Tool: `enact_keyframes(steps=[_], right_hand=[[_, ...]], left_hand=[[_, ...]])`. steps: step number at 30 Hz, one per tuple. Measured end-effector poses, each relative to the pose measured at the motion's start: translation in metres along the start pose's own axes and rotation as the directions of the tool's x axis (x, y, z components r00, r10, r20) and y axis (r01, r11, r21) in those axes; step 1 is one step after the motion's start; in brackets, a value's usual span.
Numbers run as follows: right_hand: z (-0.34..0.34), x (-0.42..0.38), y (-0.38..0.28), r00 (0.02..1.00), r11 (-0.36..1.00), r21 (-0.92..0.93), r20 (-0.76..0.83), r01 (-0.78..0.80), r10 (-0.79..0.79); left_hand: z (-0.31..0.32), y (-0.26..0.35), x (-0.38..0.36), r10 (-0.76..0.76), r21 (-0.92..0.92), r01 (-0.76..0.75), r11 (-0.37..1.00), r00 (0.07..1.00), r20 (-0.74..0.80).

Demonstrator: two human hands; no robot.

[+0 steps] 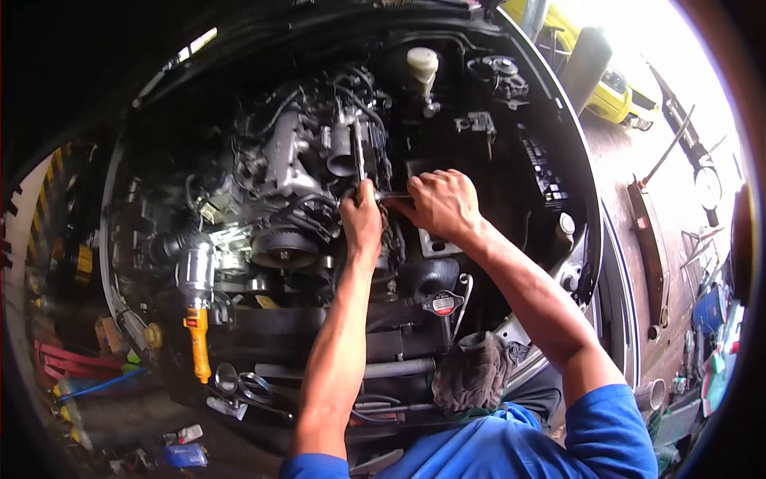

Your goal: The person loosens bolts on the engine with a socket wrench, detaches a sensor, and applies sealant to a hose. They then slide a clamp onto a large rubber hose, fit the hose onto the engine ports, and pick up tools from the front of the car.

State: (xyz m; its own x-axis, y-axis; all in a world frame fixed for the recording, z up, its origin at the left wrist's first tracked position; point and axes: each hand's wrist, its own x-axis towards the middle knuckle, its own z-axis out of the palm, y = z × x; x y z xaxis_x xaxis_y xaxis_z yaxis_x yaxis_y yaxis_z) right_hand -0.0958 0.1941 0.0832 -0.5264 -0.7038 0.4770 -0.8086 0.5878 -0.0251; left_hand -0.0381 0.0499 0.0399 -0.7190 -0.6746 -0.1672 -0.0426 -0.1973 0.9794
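A slim silver extension bar [359, 152] points up and away from my left hand [361, 217], reaching beside the round metal throttle body [341, 156] of the engine. My left fingers are closed around its near end, thumb on top. My right hand [445, 203] is in a fist just to the right, at about the same height. A short metal handle [391, 195] spans the gap between both hands and looks like part of a ratchet; my right fingers wrap its outer end. The far tip of the bar is hard to make out against the engine parts.
A yellow-handled work light [197, 343] stands at the engine's left front. Near my body are a grey rag [475, 371], a radiator cap [443, 303] and a wrench [463, 303]. A white-capped reservoir [422, 62] is at the back. A floor jack [650, 247] stands outside, right.
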Motion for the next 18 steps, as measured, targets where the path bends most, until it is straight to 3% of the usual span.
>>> enact_keyframes(steps=[2, 5, 8, 9, 18], right_hand=[[-0.007, 0.003, 0.006, 0.995, 1.000, -0.007, 0.096, 0.015, -0.015], [-0.025, 0.007, 0.001, 0.990, 0.998, -0.005, 0.132, 0.056, -0.055], [-0.032, -0.012, -0.003, 0.964, 0.999, 0.036, 0.264, -0.030, 0.019], [-0.027, -0.017, 0.000, 0.967, 0.997, 0.060, 0.252, -0.052, 0.035], [0.026, -0.026, 0.007, 0.990, 0.985, 0.156, 0.126, -0.077, 0.057]], left_hand=[[-0.007, 0.005, -0.004, -0.075, 0.008, 0.075, 0.997, 0.992, 0.098], [-0.006, 0.000, -0.008, -0.097, -0.217, 0.115, 0.969, 0.991, 0.090], [-0.012, -0.004, -0.026, -0.237, -0.200, 0.266, 0.943, 0.959, 0.158], [-0.011, -0.006, -0.024, -0.241, -0.182, 0.277, 0.944, 0.951, 0.195], [-0.008, -0.019, -0.008, -0.237, -0.081, 0.242, 0.967, 0.969, 0.063]])
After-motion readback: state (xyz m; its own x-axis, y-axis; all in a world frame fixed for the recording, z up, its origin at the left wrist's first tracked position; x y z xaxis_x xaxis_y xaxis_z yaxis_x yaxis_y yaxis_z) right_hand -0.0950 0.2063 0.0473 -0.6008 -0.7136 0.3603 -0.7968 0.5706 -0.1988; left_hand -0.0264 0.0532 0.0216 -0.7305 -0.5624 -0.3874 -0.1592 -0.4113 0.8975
